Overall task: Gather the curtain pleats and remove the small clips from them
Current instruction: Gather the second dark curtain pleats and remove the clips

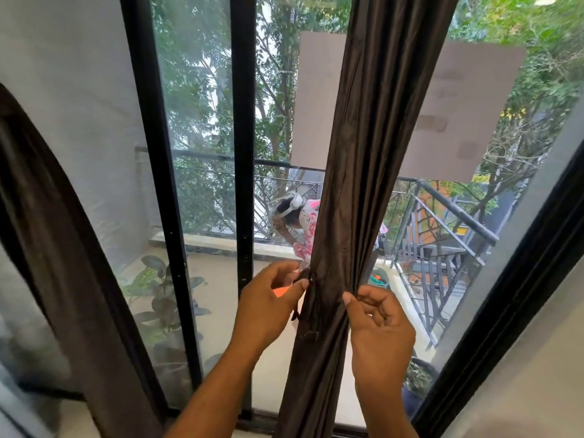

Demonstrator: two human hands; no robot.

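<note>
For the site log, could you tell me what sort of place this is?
Probably a home, indoors at a balcony door: a dark curtain hangs before sliding glass panels, with a railing and trees beyond.

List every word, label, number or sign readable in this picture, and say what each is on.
None: no readable text shows anywhere.
The brown curtain is plain fabric, with no tag in view.
The small dark clip at the left hand bears no visible marking.
The grey panels over the window are blank blurs.
</note>
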